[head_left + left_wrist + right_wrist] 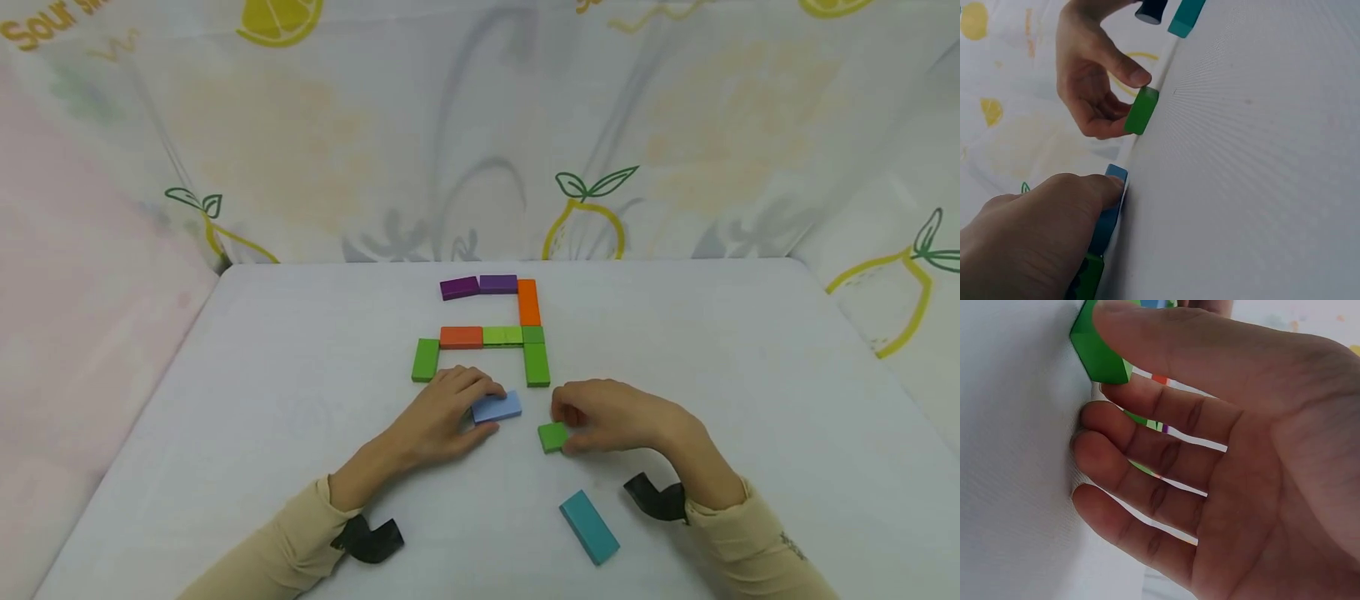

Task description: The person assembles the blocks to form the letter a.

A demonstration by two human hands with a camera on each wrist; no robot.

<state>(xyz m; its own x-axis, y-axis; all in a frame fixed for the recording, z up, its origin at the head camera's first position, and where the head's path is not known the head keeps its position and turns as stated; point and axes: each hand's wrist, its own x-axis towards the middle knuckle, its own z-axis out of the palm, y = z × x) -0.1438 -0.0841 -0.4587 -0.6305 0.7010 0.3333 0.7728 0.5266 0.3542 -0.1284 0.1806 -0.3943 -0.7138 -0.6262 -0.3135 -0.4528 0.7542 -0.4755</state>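
Note:
My left hand (448, 414) grips a light blue block (504, 407) between thumb and fingers, low over the white table. In the left wrist view, the thumb lies along the blue block (1107, 220). To its right, my right hand (626, 414) pinches a small green block (552, 437) between thumb and index finger. The right wrist view shows this green block (1102, 356) close against the table, with the other fingers loosely bent below it. A gap separates the blue and green blocks.
Beyond the hands, purple, orange, red and green blocks form a connected outline, including a red-orange block (461, 337), an orange block (528, 302) and a green block (425, 360) at its left end. A teal block (590, 527) lies near me. Black straps (371, 542) hang from both sleeves.

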